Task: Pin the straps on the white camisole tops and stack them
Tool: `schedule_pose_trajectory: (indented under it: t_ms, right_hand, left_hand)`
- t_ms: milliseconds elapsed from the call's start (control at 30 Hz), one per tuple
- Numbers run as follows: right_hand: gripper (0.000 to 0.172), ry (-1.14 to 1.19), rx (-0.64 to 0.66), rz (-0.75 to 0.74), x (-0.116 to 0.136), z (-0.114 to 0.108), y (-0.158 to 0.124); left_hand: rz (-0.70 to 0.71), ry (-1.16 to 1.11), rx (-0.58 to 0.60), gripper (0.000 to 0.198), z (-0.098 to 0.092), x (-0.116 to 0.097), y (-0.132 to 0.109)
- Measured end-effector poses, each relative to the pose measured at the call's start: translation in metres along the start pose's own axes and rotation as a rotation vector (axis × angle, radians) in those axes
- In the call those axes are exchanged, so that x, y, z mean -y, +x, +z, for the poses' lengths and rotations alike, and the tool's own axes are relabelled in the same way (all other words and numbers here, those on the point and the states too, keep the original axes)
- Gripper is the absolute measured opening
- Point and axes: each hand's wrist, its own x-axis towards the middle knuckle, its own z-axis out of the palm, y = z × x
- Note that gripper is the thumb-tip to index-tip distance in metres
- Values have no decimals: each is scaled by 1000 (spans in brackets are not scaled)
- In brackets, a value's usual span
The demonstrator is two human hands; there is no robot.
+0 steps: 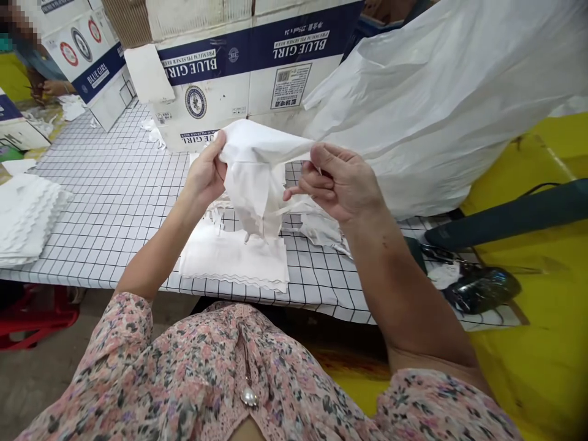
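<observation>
Several upside-down Blue Girl beer cartons [257,61] are standing along the far side of the bench [110,184], and a large white plastic sack [436,104] is bulging across the upper right of the frame. A grid-lined white cover is stretching over the bench top. A stack of scallop-edged white fabric pieces [27,220] is lying at the left edge of the frame, and a second stack [234,260] is sitting directly below my hands. Loose white scraps [321,229] are lying just right of that second stack. At the upper left, a co-worker's hand [55,89] is showing beyond the cartons. I am holding a white cloth [257,165] up above the second stack, with my hands apart: my left hand [206,174] is clamping one side, and my right hand [342,180] is pinching the other between thumb and fingers.
</observation>
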Motion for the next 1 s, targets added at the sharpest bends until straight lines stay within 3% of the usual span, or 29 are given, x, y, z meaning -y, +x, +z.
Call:
schedule_pose_trajectory:
  t_ms: [100, 233, 300, 433, 600, 700, 900, 1000]
  right_hand:
    - [44, -68, 79, -6, 20, -4, 0]
    - [34, -118, 92, -3, 44, -2, 4]
    - [29, -149, 112, 38, 55, -6, 5]
    - [29, -152, 41, 99, 67, -31, 2]
    - [35, -172, -93, 108, 62, -64, 0]
    - [41, -189, -139, 107, 57, -68, -2]
    - [31, -236, -206, 25, 55, -73, -1]
    - [20, -516, -355, -73, 51, -67, -3]
  left_hand:
    - [-21, 2, 76, 19, -5, 14, -4]
    - [-295, 183, 284, 40, -4, 52, -21]
    - [-331, 188, 310, 43, -7, 66, -26]
    - [-283, 54, 199, 34, -15, 72, -24]
    - [-325, 16, 132, 26, -17, 66, -21]
    - [-342, 7, 122, 27, -17, 65, -21]
    - [-254, 33, 34, 16, -27, 58, -16]
    - [-217, 29, 18, 16, -24, 51, -15]
